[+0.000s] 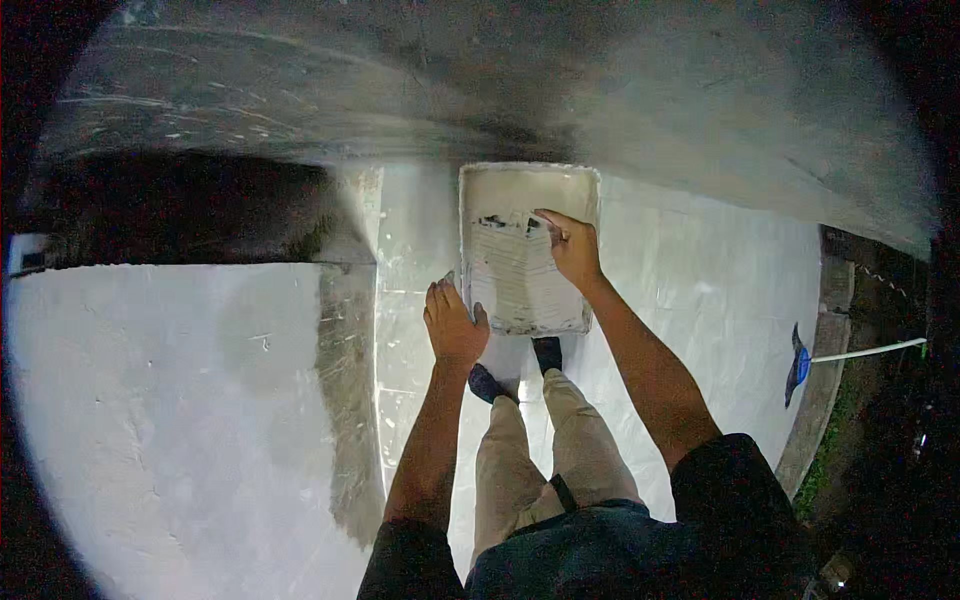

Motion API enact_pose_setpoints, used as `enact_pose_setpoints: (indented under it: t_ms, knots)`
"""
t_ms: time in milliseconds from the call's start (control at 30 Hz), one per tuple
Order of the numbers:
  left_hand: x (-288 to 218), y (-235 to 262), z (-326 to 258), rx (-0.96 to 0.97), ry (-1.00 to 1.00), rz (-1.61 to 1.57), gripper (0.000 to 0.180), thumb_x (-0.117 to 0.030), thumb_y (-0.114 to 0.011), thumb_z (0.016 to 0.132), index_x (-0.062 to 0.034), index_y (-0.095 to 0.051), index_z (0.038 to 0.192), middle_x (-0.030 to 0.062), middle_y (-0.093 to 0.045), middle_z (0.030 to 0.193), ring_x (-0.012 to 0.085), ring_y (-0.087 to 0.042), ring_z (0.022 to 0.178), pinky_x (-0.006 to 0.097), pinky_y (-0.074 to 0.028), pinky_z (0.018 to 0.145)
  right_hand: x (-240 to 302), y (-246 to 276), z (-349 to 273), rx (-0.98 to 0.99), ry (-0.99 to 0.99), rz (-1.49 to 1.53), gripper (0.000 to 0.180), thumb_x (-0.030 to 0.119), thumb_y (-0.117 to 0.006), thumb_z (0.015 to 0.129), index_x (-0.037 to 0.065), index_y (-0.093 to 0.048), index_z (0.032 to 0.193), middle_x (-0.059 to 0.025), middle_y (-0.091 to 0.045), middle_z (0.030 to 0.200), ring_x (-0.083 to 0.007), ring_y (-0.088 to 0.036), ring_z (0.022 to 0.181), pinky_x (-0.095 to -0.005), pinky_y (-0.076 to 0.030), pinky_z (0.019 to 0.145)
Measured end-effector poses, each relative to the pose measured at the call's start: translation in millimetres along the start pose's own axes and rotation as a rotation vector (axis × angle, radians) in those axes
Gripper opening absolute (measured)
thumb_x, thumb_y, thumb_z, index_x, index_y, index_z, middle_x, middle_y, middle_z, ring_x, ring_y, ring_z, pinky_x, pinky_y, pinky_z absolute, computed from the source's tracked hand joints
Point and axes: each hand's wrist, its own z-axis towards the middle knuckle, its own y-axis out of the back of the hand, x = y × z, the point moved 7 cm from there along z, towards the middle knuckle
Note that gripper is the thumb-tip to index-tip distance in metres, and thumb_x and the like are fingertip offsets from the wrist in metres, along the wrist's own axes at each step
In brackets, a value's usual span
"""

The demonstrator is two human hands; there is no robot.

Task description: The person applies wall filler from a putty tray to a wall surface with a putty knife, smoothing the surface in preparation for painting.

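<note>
We see the white-coated floor [700, 300] spreading right of the paint tray [525, 250], a bare grey strip [345, 400] left of it unpainted, our right hand [572, 245] curled over the tray's right rim, our left hand [452, 325] flat-fingered against its lower-left corner

setting: outdoor flat rooftop or terrace under painting or waterproof coating work, seen at night. evidence: broad white-coated floor [700, 300] with a raised step; bare grey unpainted concrete wall [600, 90] with brush streaks beside it; rectangular paint tray [520, 255] smeared with white coating, resting on the coated surface; low kerb edge [815, 400] at the right with greenery [830, 440] and darkness beyond; white pipe [865, 351] and blue object [800, 365] at that edge
</note>
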Motion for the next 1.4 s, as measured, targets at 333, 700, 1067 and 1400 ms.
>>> enact_pose_setpoints:
  t_ms: [333, 700, 1067, 1400]
  knots:
    - [67.1, -105.5, -59.3, -0.114, 0.518, -0.436, 0.082, -0.014, -0.066, 0.078, 0.0103, -0.015, 0.137, 0.0322, -0.033, 0.132, 0.0449, -0.036, 0.123, 0.05, -0.027, 0.106, -31.8, -39.9, 8.1, 0.11, 0.192, -0.188, 0.038, -0.009, -0.055, 0.078, 0.006, -0.065, 0.111, -0.0181, -0.066, 0.103, -0.0318, -0.065, 0.094, -0.0378, -0.053, 0.08]
    - [80.4, -168.8, -76.0, -0.177, 0.857, -1.337, 0.081, -0.01, -0.06, 0.087, -0.0013, 0.002, 0.139, 0.0312, -0.038, 0.129, 0.0337, -0.042, 0.118, 0.04, -0.029, 0.104, -33.0, -90.4, -4.5, 0.194, 0.316, -0.57, 0.05, -0.004, -0.053, 0.073, 0.011, -0.058, 0.12, -0.0124, -0.061, 0.12, -0.0288, -0.059, 0.108, -0.0402, -0.05, 0.091]
    - [68.9, -158.8, -71.9, -0.154, 0.961, -1.31, 0.081, -0.01, -0.06, 0.085, -0.0054, 0.0, 0.139, 0.0319, -0.032, 0.132, 0.0354, -0.038, 0.121, 0.042, -0.027, 0.104, -16.4, -85.7, -20.6, 0.246, 0.343, -0.365, 0.051, -0.003, -0.054, 0.073, 0.011, -0.058, 0.121, -0.0136, -0.062, 0.115, -0.0297, -0.062, 0.101, -0.0379, -0.052, 0.087]
    - [74.5, -171.9, -79.2, -0.165, 0.793, -1.386, 0.082, -0.017, -0.063, 0.085, -0.007, -0.001, 0.138, 0.0324, -0.033, 0.132, 0.0347, -0.039, 0.12, 0.041, -0.027, 0.104, -21.9, -113.7, 3.2, 0.217, 0.406, -0.516, 0.044, -0.003, -0.056, 0.073, 0.008, -0.062, 0.115, -0.0132, -0.062, 0.118, -0.0273, -0.06, 0.107, -0.036, -0.05, 0.091]
